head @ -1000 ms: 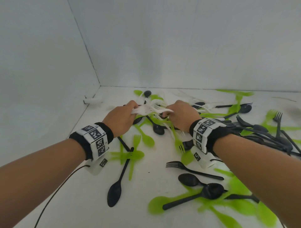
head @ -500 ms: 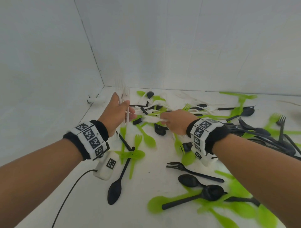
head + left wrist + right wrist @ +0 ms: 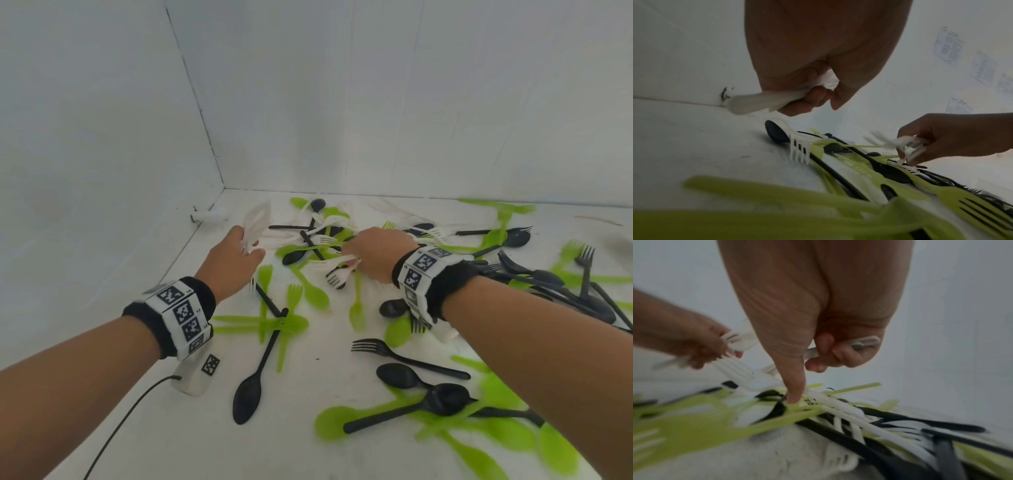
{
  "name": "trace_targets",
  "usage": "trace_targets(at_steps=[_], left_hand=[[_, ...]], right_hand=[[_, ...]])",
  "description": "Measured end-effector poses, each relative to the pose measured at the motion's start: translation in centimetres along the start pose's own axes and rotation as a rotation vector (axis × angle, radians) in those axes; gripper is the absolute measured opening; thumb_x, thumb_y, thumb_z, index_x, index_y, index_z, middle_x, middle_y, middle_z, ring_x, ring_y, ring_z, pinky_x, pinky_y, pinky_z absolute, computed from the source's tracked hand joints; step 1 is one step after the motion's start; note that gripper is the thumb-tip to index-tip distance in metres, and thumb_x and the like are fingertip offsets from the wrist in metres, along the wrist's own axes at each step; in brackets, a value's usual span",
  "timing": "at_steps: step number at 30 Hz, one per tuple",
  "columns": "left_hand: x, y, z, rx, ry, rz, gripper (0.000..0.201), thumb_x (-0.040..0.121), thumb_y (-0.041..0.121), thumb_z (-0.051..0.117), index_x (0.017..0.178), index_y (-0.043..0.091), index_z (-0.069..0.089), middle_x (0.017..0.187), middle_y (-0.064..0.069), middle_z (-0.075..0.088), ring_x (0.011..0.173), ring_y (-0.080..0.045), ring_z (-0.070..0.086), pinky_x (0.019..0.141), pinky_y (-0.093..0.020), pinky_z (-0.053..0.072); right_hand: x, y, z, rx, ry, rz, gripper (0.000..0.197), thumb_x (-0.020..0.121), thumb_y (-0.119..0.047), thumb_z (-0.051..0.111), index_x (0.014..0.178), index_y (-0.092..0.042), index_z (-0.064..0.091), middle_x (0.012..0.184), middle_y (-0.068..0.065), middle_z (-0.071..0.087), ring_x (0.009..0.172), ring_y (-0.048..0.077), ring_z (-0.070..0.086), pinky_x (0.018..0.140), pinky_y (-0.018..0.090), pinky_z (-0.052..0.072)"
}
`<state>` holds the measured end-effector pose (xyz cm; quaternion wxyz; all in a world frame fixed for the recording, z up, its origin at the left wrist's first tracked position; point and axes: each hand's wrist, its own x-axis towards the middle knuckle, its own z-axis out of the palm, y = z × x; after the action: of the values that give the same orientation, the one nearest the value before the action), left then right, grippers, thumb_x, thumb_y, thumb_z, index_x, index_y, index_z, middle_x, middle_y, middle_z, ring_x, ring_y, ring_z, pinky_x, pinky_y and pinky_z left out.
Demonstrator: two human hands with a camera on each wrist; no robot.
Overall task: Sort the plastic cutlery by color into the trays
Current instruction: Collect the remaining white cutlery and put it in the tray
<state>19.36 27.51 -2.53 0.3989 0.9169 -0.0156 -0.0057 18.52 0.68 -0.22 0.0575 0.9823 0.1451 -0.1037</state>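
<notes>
Green, black and white plastic cutlery lies scattered in a pile (image 3: 329, 246) on the white table (image 3: 318, 445). My left hand (image 3: 239, 253) is lifted above the pile's left side and grips a bundle of white cutlery (image 3: 255, 222) (image 3: 764, 101), which sticks up and away from me. My right hand (image 3: 373, 253) is low over the pile's middle. Its fingers curl round white forks (image 3: 337, 265) (image 3: 863, 343), and the thumb (image 3: 793, 382) points down onto the pile. No tray is in view.
White walls meet at the far left corner (image 3: 222, 186). Black spoons and forks (image 3: 407, 356) and green spoons (image 3: 445, 421) lie near me at the right. A long black spoon (image 3: 257, 373) crosses green forks (image 3: 270, 322) under my left wrist. A small white object (image 3: 209, 216) sits by the left wall.
My hands have drawn apart. The left hand rose and moved left with its white bundle, now turned upright. The right hand stayed low over the pile with white forks.
</notes>
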Motion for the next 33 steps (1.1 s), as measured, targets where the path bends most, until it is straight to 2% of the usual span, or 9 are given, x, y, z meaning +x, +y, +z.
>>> trace_targets(at_steps=[3, 7, 12, 16, 18, 21, 26, 29, 33], left_hand=[[-0.1, -0.7, -0.5, 0.039, 0.011, -0.010, 0.019, 0.100, 0.029, 0.056, 0.105, 0.011, 0.050, 0.105, -0.003, 0.062, 0.094, -0.026, 0.062, 0.068, -0.030, 0.047], [-0.6, -1.5, -0.9, 0.207, -0.042, -0.033, 0.023, 0.102, 0.032, 0.049, 0.098, 0.010, 0.045, 0.091, -0.009, 0.058, 0.078, -0.027, 0.056, 0.067, -0.037, 0.043], [-1.9, -1.9, 0.9, 0.512, -0.209, 0.006, 0.032, 0.099, 0.046, 0.051, 0.103, 0.017, 0.039, 0.094, -0.008, 0.058, 0.087, -0.030, 0.059, 0.075, -0.038, 0.048], [-1.9, -2.4, 0.5, 0.425, -0.145, -0.007, 0.034, 0.098, 0.045, 0.053, 0.110, 0.015, 0.042, 0.101, -0.011, 0.061, 0.091, -0.032, 0.061, 0.077, -0.038, 0.051], [-1.6, -2.9, -0.4, 0.371, -0.138, -0.032, 0.045, 0.096, 0.048, 0.056, 0.121, 0.011, 0.045, 0.104, -0.008, 0.062, 0.093, -0.029, 0.061, 0.073, -0.035, 0.047], [-1.3, -3.9, -1.6, 0.361, -0.181, -0.078, 0.050, 0.094, 0.053, 0.060, 0.118, 0.010, 0.047, 0.102, -0.003, 0.060, 0.091, -0.024, 0.059, 0.066, -0.032, 0.041], [-0.6, -6.0, -3.6, 0.285, -0.155, -0.130, 0.018, 0.102, 0.029, 0.046, 0.096, 0.012, 0.046, 0.099, -0.009, 0.061, 0.089, -0.025, 0.057, 0.070, -0.034, 0.042], [-1.3, -6.3, -4.6, 0.276, -0.147, -0.026, 0.020, 0.099, 0.027, 0.053, 0.087, 0.015, 0.042, 0.085, -0.004, 0.056, 0.072, -0.018, 0.050, 0.060, -0.032, 0.036], [-2.7, -6.1, -5.0, 0.457, -0.229, 0.376, 0.011, 0.094, 0.025, 0.056, 0.104, 0.020, 0.052, 0.072, 0.004, 0.058, 0.062, -0.016, 0.053, 0.059, -0.036, 0.045]], right_hand=[[0.3, -0.3, -0.5, 0.166, 0.118, 0.044, 0.020, 0.099, -0.037, 0.052, 0.112, -0.025, 0.063, 0.109, 0.001, 0.052, 0.097, 0.027, 0.060, 0.080, 0.039, 0.050], [1.4, -1.8, -0.7, 0.441, 0.257, 0.145, 0.027, 0.101, -0.046, 0.045, 0.099, -0.020, 0.054, 0.095, -0.001, 0.055, 0.088, 0.025, 0.056, 0.073, 0.036, 0.041], [2.8, -5.3, -0.5, 0.729, 0.105, 0.187, 0.035, 0.103, -0.035, 0.046, 0.080, -0.013, 0.062, 0.065, -0.006, 0.070, 0.067, 0.015, 0.063, 0.063, 0.028, 0.046], [3.9, -7.4, 0.9, 0.770, 0.066, 0.240, 0.027, 0.103, -0.029, 0.047, 0.107, -0.005, 0.058, 0.100, 0.011, 0.071, 0.090, 0.030, 0.066, 0.084, 0.046, 0.057], [4.5, -7.9, 1.8, 0.781, 0.043, 0.273, 0.025, 0.104, -0.027, 0.049, 0.117, -0.007, 0.054, 0.113, 0.010, 0.064, 0.098, 0.031, 0.065, 0.088, 0.046, 0.057], [5.3, -8.2, 2.9, 0.783, 0.029, 0.270, 0.011, 0.103, -0.024, 0.048, 0.110, -0.016, 0.046, 0.099, 0.004, 0.046, 0.081, 0.023, 0.054, 0.074, 0.034, 0.050], [6.0, -9.6, 2.8, 0.863, 0.123, 0.269, 0.007, 0.105, -0.019, 0.038, 0.108, -0.013, 0.036, 0.087, 0.010, 0.052, 0.070, 0.024, 0.049, 0.054, 0.032, 0.037], [6.5, -10.4, 2.9, 0.796, 0.144, 0.265, 0.005, 0.106, -0.018, 0.036, 0.110, -0.015, 0.035, 0.081, 0.004, 0.044, 0.067, 0.020, 0.044, 0.056, 0.026, 0.033], [6.8, -11.1, 2.6, 0.841, 0.083, 0.228, 0.020, 0.105, -0.018, 0.039, 0.120, -0.004, 0.041, 0.097, 0.015, 0.057, 0.080, 0.031, 0.058, 0.066, 0.037, 0.045]])
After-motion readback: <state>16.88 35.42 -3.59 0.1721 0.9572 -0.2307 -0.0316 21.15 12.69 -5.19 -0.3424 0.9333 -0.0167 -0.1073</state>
